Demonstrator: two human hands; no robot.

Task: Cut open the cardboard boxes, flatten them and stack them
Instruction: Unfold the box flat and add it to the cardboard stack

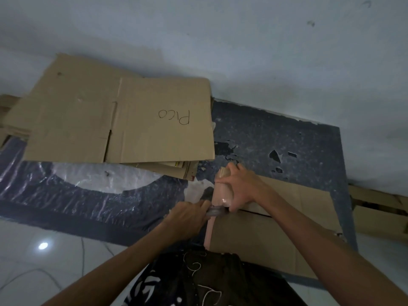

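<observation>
- Left hand (187,217): fingers curled tight round a small dark grey object (215,210). The object is blurred and its kind cannot be told. It meets the box's taped edge just below the right hand.
- Right hand (240,187): clenched on the far end of the cardboard box (276,230), fingers wrapped over the taped edge, thumb low on its side.
- Tape strip (209,230): pinkish, glossy, running along the box's left edge.
- Cardboard box: lies low on the dark blue mat (287,138), directly before the person, right of centre.
- Stack of flattened cardboard (119,120): on the mat, beyond and left of the hands, against the wall (220,40). The top sheet is marked "Pico".
- Further cardboard pieces (379,208): at the right edge, by the wall.
- White floor tiles (44,261): lower left.
</observation>
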